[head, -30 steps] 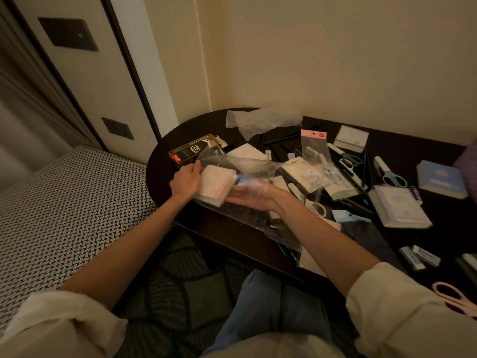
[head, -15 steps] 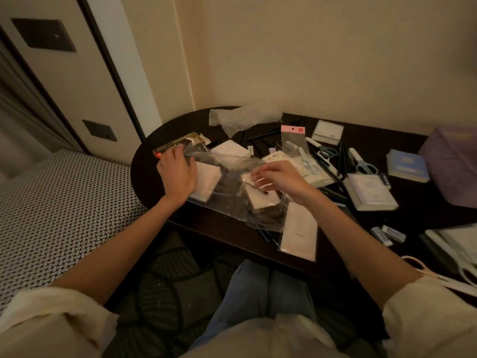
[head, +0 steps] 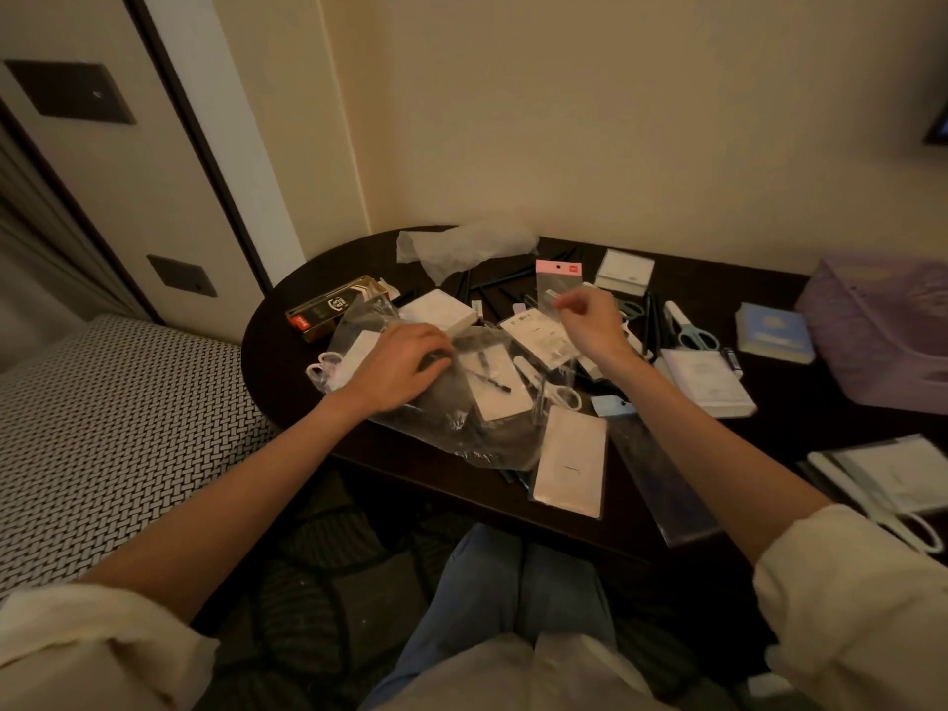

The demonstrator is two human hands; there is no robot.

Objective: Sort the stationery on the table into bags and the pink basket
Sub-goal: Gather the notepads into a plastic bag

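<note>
Clear plastic bag [head: 451,402] under left hand [head: 400,364], right hand [head: 590,320] raised beside

My table [head: 420,467] is dark brown, almost black. Near its left edge lies a black and gold box [head: 336,306] with a red end. By the back edge sits a packet with a pink header [head: 559,267]. Toward the right edge are a blue booklet [head: 773,332] and a pale lilac-pink basket [head: 872,325]. My sleeves [head: 851,582] are cream, and the seat [head: 102,428] carries a black-and-white woven pattern.
</note>
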